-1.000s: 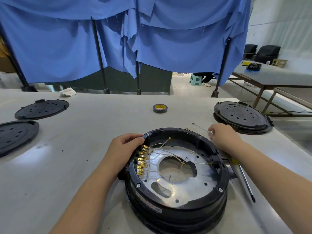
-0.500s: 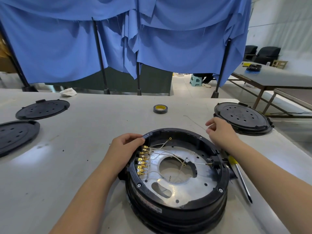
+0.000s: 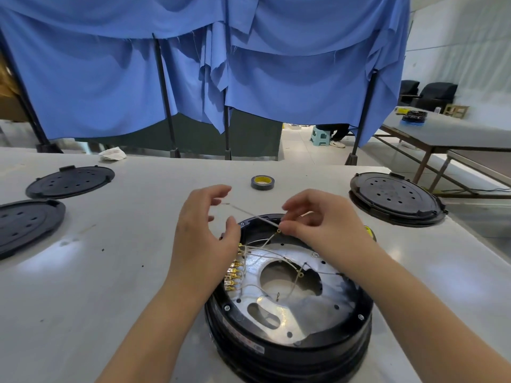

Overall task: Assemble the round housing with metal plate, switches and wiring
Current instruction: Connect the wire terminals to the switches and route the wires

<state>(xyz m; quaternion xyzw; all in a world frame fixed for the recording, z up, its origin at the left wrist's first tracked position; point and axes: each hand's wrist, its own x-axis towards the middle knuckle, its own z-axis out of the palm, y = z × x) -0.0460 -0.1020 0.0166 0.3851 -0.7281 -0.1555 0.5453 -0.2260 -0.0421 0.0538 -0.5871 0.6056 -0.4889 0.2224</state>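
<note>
Trouble is most likely to come from the one loose wire now raised over the far rim of the single round housing, which stands on the table close to the person with the one metal plate seated inside it. The wire is pinched near its ring end by the right hand, while the left hand is held beside it with fingers spread and loosely curved, nothing gripped. If the wire is pulled too hard, the thin leads already crossing the plate could be snagged or a brass terminal bent; if the pinch is slackened, the wire could drop among the others and be tangled. Three black lids are counted on the table, two at the left and one at the right. One tape roll is counted beyond the hands. The terminals are clustered too closely to be counted surely.
</note>
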